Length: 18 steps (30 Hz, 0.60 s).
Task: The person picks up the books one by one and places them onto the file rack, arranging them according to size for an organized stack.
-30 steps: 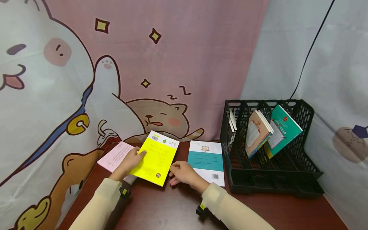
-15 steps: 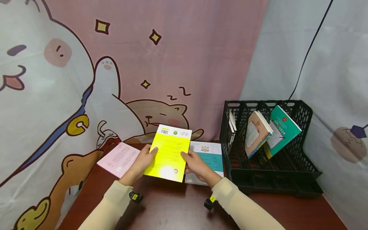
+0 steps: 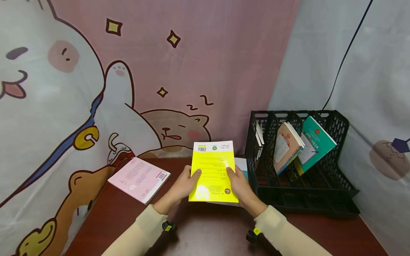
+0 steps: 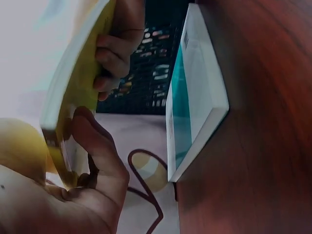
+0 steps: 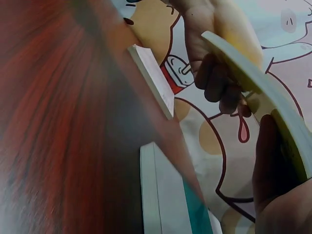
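A bright yellow book (image 3: 213, 170) with a white strip and barcode at its top is held up between both hands. My left hand (image 3: 184, 183) grips its left edge, thumb on the cover and fingers curled behind. On the opposite edge my right hand (image 3: 241, 186) grips it the same way. Both wrist views show the book raised above the table, with the fingers bent under it. Beneath and behind it lies a white and teal book (image 4: 195, 97), mostly covered by the yellow one in the head view. A pink book (image 3: 139, 179) lies flat to the left.
A black slotted book rack (image 3: 304, 195) stands on the right of the dark red-brown table (image 3: 198, 234). In it lean a tan book (image 3: 283, 151), a green book (image 3: 320, 142) and thin white-edged books (image 3: 258, 140). A cartoon-printed curtain (image 3: 224, 71) hangs behind.
The yellow book has moved right from beside the pink book to over the white and teal one, and turned straighter. My right hand, free at first, has taken hold of its right edge.
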### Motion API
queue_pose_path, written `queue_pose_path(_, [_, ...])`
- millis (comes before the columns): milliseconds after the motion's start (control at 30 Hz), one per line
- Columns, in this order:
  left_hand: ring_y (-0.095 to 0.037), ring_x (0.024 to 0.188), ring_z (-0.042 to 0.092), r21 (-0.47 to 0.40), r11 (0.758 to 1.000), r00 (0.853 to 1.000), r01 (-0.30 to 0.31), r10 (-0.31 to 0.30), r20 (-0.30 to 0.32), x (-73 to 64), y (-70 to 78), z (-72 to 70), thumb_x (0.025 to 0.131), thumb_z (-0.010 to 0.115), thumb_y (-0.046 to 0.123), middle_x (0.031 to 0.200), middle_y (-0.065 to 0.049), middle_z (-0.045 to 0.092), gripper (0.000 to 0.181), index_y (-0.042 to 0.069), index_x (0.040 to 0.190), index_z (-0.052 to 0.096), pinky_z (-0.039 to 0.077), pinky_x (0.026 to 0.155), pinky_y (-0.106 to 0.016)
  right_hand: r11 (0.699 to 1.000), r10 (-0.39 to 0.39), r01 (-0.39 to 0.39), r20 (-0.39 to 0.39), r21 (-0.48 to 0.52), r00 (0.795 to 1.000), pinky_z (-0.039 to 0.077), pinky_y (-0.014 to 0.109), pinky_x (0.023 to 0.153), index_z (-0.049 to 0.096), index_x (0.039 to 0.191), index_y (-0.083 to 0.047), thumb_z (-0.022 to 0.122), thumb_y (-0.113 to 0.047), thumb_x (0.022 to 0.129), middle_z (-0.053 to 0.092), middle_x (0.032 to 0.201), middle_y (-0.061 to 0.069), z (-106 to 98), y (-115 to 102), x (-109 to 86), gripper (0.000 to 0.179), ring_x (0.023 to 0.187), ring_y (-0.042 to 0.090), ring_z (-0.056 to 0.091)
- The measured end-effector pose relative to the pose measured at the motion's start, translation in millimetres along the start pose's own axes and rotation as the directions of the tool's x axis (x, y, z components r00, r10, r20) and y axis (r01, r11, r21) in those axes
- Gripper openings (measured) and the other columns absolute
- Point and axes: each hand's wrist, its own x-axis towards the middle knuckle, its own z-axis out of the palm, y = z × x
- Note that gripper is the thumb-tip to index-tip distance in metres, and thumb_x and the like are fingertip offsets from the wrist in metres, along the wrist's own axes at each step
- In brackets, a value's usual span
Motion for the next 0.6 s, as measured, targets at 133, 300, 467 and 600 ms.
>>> queue_pose_path(133, [-0.02, 0.08, 0.079, 0.017, 0.999, 0.999, -0.027, 0.027, 0.038, -1.4, 2.1, 8.6, 0.117, 0.056, 0.04, 0.108, -0.016, 0.076, 0.044, 0.003, 0.136, 0.044, 0.061, 0.067, -0.03, 1.0, -0.006, 0.006, -0.006, -0.022, 1.0, 0.069, 0.039, 0.076, 0.045, 0.156, -0.018, 0.042, -0.048, 0.12, 0.079, 0.116, 0.013, -15, 0, -5.4, 0.047, 0.09, 0.026, 0.084])
queue_pose_path(300, [-0.019, 0.072, 0.076, 0.036, 0.998, 0.997, -0.042, 0.04, 0.061, 2.3, 4.4, 8.6, 0.115, 0.059, 0.041, 0.102, -0.015, 0.078, 0.044, 0.003, 0.134, 0.048, 0.057, 0.06, -0.029, 0.999, -0.014, 0.014, 0.007, -0.049, 1.0, 0.069, 0.04, 0.077, 0.046, 0.158, -0.017, 0.044, -0.046, 0.119, 0.079, 0.118, 0.014, -26, -3, -7.5, 0.048, 0.092, 0.027, 0.085])
queue_pose_path(467, [-0.023, 0.064, 0.068, 0.062, 0.997, 0.998, -0.044, 0.042, 0.035, 14.7, 4.4, -0.7, 0.114, 0.061, 0.044, 0.098, -0.011, 0.08, 0.049, 0.007, 0.144, 0.049, 0.054, 0.057, -0.031, 0.998, -0.007, 0.014, 0.111, -0.065, 0.994, 0.07, 0.044, 0.078, 0.045, 0.159, -0.016, 0.045, -0.044, 0.12, 0.08, 0.118, 0.015, -37, -12, -5.6, 0.048, 0.094, 0.03, 0.085])
queue_pose_path(600, [-0.023, 0.064, 0.065, 0.068, 0.998, 0.999, -0.005, 0.008, -0.034, 27.5, 7.1, -12.8, 0.114, 0.061, 0.043, 0.096, -0.011, 0.078, 0.059, 0.01, 0.158, 0.044, 0.056, 0.06, -0.031, 0.994, 0.006, 0.019, 0.228, -0.109, 0.974, 0.07, 0.045, 0.078, 0.043, 0.162, -0.015, 0.044, -0.042, 0.12, 0.08, 0.119, 0.016, -45, -21, -3.0, 0.05, 0.093, 0.032, 0.085])
